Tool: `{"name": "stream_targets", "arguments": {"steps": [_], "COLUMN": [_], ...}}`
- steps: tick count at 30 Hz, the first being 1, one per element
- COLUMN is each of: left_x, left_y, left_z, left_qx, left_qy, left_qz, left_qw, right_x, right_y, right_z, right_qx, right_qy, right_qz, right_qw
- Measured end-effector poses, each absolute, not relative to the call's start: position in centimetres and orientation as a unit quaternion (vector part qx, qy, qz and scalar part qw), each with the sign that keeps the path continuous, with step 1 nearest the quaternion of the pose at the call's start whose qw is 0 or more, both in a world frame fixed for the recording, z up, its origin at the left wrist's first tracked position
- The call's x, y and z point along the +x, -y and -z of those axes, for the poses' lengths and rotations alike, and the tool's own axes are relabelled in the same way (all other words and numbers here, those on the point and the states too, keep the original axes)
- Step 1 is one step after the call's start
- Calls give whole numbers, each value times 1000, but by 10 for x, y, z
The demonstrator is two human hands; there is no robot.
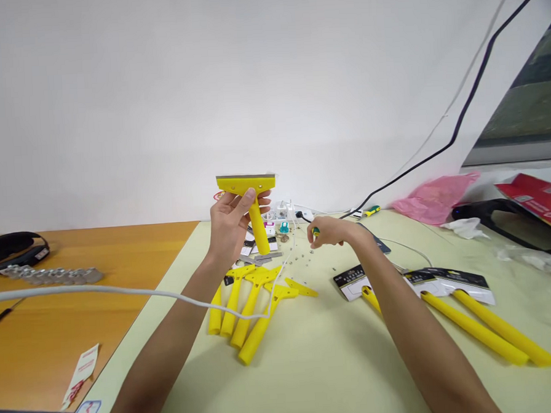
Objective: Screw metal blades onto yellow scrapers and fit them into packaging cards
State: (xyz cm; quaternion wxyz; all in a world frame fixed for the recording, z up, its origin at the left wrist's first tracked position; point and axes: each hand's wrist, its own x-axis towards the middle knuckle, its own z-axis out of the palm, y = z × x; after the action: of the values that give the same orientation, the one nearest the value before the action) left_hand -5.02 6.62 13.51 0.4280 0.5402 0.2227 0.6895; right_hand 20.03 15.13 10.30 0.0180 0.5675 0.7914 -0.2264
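Observation:
My left hand [233, 224] is closed round a yellow scraper [258, 223], held upright above the table with its metal blade along the top edge. My right hand [331, 231] is closed in a fist to the right of it, over the table. A green-and-yellow handle end [315, 231], apparently of a screwdriver, pokes out of that fist; the rest is hidden. Below my left hand lie several yellow scraper handles [247, 306]. Loose blades [266, 256] and small metal nuts or screws [306, 260] are scattered behind them.
Packaged yellow-handled scrapers [476, 325] lie at the right. Another green-and-yellow handled tool [372, 210], a power strip [285, 212], a pink bag [434, 199] and a phone [374, 238] stand further back. A white cable [123, 291] crosses in front of my left forearm.

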Motion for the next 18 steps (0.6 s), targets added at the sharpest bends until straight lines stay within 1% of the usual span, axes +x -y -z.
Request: {"name": "stream_targets", "arguments": {"steps": [2,4,7,12,18], "left_x": [-50,-51,-51,-51,-48], "left_y": [-67,-68,-69,-71,-76], "left_z": [-134,-134,-133,-133,-128], "left_qx": [544,550,559,572,566], "left_qy": [-227,-232,-233,-240,-249], "left_qz": [-685,-677,-664,-644,-635], "left_qw": [428,430,438,448,463], "right_x": [193,186,178,178,184], "right_y": [-158,-165,-173,-183,-184], "right_z": [-87,-71,-53,-38,-35], "right_qx": [566,560,547,523,517], "right_qy": [-782,-776,-774,-785,-792], "right_qz": [243,248,252,264,271], "right_qw": [95,151,195,201,178]}}
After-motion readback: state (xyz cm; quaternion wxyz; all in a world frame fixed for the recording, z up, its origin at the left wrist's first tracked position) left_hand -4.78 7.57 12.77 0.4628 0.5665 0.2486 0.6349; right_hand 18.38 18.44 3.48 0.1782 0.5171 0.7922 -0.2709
